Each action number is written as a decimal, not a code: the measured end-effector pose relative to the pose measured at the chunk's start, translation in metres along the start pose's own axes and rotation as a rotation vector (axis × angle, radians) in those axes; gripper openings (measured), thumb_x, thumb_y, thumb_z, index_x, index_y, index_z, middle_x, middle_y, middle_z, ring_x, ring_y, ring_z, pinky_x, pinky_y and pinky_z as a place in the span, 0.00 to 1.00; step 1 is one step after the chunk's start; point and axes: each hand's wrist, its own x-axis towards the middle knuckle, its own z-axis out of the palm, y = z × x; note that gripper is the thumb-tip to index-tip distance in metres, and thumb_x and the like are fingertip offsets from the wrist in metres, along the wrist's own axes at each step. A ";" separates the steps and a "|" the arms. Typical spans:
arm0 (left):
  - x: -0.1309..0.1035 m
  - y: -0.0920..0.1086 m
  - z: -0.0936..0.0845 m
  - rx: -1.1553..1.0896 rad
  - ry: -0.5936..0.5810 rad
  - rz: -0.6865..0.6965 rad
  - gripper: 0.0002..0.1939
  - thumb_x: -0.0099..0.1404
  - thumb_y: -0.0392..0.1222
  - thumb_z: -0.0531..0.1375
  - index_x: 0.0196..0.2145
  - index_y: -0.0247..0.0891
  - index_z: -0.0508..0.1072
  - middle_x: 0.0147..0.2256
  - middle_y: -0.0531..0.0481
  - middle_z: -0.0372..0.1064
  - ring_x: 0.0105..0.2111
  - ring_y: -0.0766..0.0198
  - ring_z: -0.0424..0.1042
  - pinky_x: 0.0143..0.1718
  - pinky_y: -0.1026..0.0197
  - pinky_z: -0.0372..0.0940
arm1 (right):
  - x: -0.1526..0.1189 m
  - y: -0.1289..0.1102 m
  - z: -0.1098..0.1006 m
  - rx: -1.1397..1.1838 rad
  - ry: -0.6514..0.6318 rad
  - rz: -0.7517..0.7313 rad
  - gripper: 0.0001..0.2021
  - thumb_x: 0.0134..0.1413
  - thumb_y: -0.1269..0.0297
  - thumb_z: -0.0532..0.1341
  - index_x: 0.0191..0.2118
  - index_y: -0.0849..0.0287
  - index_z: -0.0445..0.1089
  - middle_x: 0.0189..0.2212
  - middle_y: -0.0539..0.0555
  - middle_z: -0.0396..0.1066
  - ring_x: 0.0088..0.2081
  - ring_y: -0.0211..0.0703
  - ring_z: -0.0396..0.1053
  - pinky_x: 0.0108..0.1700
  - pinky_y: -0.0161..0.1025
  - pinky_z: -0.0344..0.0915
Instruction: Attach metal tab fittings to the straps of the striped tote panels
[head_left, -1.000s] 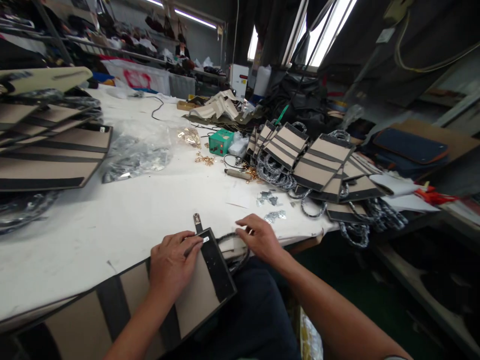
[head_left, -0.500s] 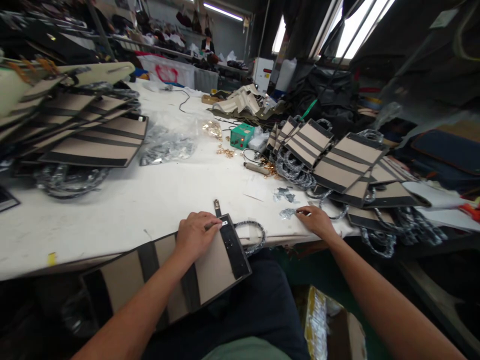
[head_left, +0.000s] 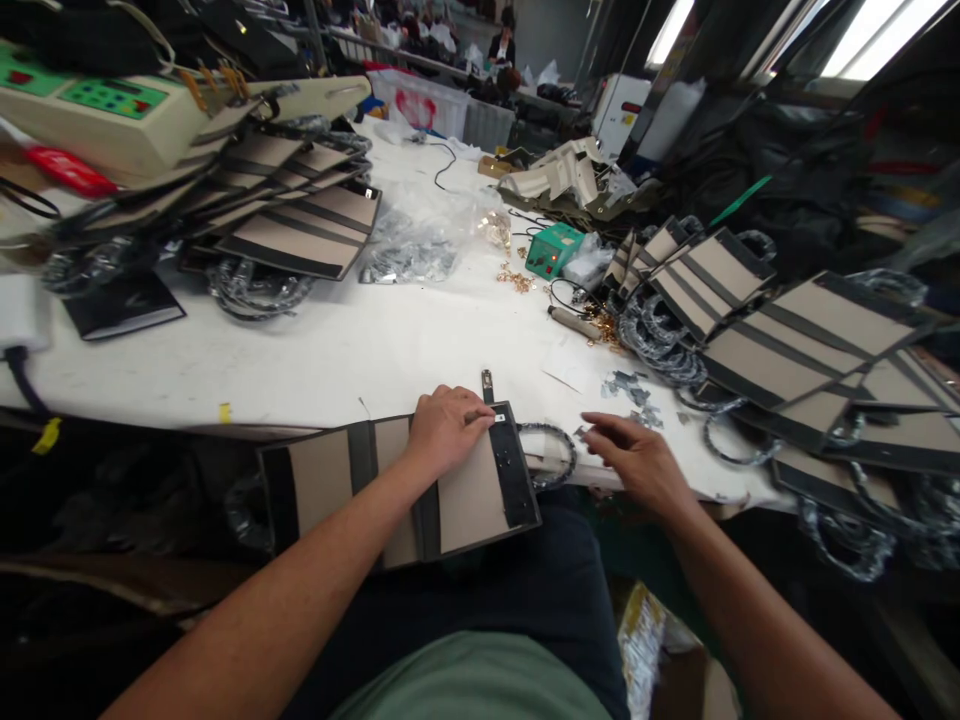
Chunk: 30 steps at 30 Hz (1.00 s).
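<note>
A beige bag panel (head_left: 469, 500) with dark straps and black end bands lies over the table edge and my lap. A plastic-wrapped loop handle (head_left: 570, 455) sticks out at its right end, and a narrow tab with a metal clasp (head_left: 487, 385) points up from its top edge. My left hand (head_left: 448, 432) presses on the panel near that tab, fingers curled and thumb along the top edge. Just right of the handle, my right hand (head_left: 637, 462) is above the table edge, its fingertips pinched on what looks like a small grey piece (head_left: 581, 432).
Small grey pieces (head_left: 634, 390) lie scattered on the white table (head_left: 450, 340). Behind them are a grey-handled tool (head_left: 576, 322), a green box (head_left: 553, 250) and gold-coloured bits (head_left: 514, 280). Stacked bag panels stand right (head_left: 810, 340) and left (head_left: 300, 235). A person (head_left: 502, 45) is far back.
My right hand has moved left, away from the small grey pieces and towards the panel. The left hand stays on the panel. The view has turned right.
</note>
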 end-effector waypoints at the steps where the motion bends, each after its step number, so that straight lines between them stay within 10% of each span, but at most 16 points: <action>1: 0.000 0.000 0.000 0.004 -0.001 -0.001 0.06 0.66 0.46 0.63 0.37 0.54 0.82 0.45 0.57 0.78 0.48 0.54 0.69 0.49 0.49 0.59 | -0.004 -0.012 0.020 0.044 -0.074 -0.040 0.18 0.54 0.51 0.66 0.46 0.55 0.79 0.40 0.55 0.80 0.41 0.50 0.75 0.43 0.44 0.69; 7: -0.001 0.000 0.001 0.033 0.010 0.007 0.06 0.66 0.49 0.64 0.38 0.53 0.82 0.46 0.56 0.78 0.47 0.54 0.69 0.47 0.50 0.59 | -0.010 -0.040 0.087 0.266 -0.241 0.064 0.12 0.52 0.55 0.66 0.38 0.57 0.74 0.30 0.51 0.77 0.33 0.46 0.75 0.36 0.41 0.69; 30: -0.002 -0.003 0.003 0.022 0.036 0.034 0.05 0.66 0.49 0.64 0.38 0.53 0.82 0.44 0.56 0.78 0.46 0.54 0.68 0.44 0.50 0.57 | 0.002 -0.045 0.096 -0.320 -0.231 -0.091 0.05 0.54 0.64 0.63 0.33 0.52 0.78 0.29 0.48 0.77 0.32 0.43 0.73 0.37 0.40 0.64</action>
